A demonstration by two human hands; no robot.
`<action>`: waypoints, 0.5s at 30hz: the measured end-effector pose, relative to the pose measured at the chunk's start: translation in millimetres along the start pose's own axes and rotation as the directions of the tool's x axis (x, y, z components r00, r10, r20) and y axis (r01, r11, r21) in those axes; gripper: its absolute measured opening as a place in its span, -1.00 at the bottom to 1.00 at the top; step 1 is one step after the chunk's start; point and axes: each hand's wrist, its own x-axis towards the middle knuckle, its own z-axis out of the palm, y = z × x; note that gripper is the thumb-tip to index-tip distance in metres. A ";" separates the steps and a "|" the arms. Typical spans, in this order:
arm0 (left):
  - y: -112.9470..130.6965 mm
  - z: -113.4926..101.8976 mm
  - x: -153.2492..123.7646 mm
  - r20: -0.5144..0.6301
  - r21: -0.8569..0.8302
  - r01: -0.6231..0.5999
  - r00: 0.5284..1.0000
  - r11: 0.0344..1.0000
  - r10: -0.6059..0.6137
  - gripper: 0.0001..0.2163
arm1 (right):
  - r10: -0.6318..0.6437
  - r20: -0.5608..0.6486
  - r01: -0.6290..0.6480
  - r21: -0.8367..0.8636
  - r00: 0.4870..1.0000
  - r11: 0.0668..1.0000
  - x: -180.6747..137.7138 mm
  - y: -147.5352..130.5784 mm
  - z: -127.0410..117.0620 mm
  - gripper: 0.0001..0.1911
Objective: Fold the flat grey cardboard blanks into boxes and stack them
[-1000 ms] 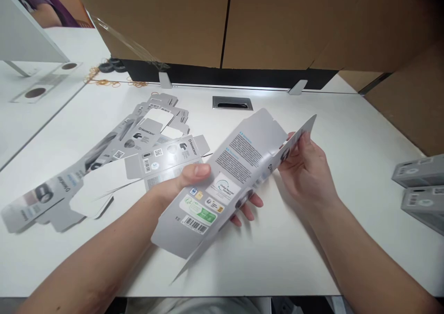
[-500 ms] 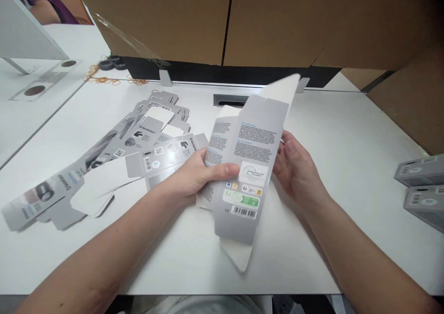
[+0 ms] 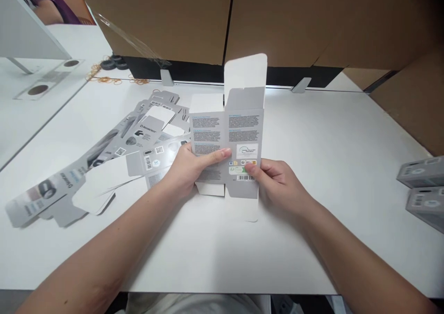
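Observation:
I hold a grey printed carton blank [image 3: 229, 133] upright over the middle of the white table [image 3: 312, 240], partly opened into a sleeve with its white end flaps sticking up and down. My left hand [image 3: 192, 168] grips its left side, thumb across the printed panel. My right hand [image 3: 277, 187] pinches its lower right corner near the barcode. Both hands are closed on the carton.
A spread pile of flat grey carton blanks [image 3: 104, 161] lies on the table to the left. Two folded grey boxes [image 3: 421, 189] sit at the right edge. Brown cardboard boxes [image 3: 277, 18] wall off the back. Rubber bands [image 3: 104, 78] lie at the far left, near another person's arm.
The carton has swung from tilted to upright and squared up, facing me. My right hand moved from behind it to its lower right corner; my left hand shifted slightly left.

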 end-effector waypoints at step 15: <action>5.7 6.6 -1.8 0.040 -0.050 -0.043 0.998 0.998 0.045 -0.45 | -0.119 -0.182 0.108 -0.069 0.976 0.992 1.4 -1.8 -3.2 -0.41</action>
